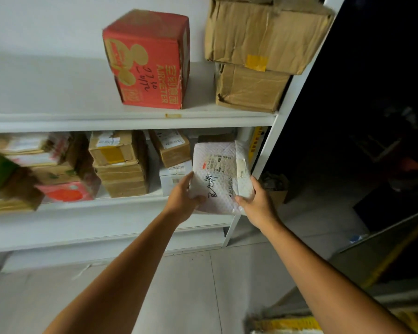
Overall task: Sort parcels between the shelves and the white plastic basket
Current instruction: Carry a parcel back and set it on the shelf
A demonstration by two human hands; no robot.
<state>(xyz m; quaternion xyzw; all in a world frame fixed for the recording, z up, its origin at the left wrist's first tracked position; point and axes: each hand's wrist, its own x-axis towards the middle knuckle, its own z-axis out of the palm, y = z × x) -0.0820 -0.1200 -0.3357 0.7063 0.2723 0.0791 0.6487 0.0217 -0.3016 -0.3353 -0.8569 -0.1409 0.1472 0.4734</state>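
Clearly both hands are busy with one parcel. The left hand (pixel 182 197) grips the lower left corner of a white bubble mailer (pixel 217 169), with the thumb lying over the front face and the fingers hidden behind the edge. The right hand (pixel 255 201) pinches the lower right corner in the same way, thumb on top. So neither hand is free; both are clamped on the mailer, and they sit at nearly equal distance from it.

The mailer stands almost upright and leans a little away from the person. Its long axis runs from the hands upward and into the lower shelf (pixel 106 222), and the label and the handwritten marks face the camera. It is at the right end of this shelf, just beside the white upright post (pixel 263 153) on its right and close to a small white box (pixel 173 175) on its left. The gap between these two looks about as wide as the mailer. I cannot tell if its lower edge rests on the shelf board or hangs in front of it.

The white plastic basket is not in view, so I judge only that the next move must go straight along this axis, either inward or outward.
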